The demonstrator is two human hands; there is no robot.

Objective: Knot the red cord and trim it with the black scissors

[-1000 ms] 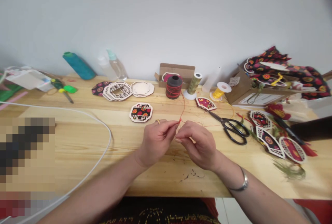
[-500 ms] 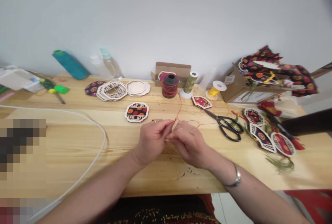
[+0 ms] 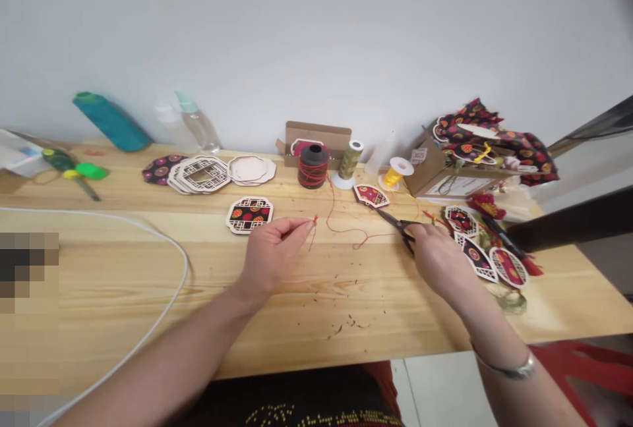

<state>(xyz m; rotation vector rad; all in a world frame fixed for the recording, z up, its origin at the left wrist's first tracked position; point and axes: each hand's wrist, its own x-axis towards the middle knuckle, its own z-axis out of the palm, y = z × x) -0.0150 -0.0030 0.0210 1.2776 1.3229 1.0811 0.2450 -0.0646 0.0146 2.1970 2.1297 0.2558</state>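
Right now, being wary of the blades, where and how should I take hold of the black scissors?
By the handle loops, from the near right. The black scissors lie flat on the table, blades pointing away and left, handles at the near-right end under the right hand.

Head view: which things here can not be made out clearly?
- Scissors: handles hidden under the right hand.
- Red thread: its end, at the left hand fingers, is too small.
- White cable: cut off by the left edge.
- Pixelated patch: hides what lies there.
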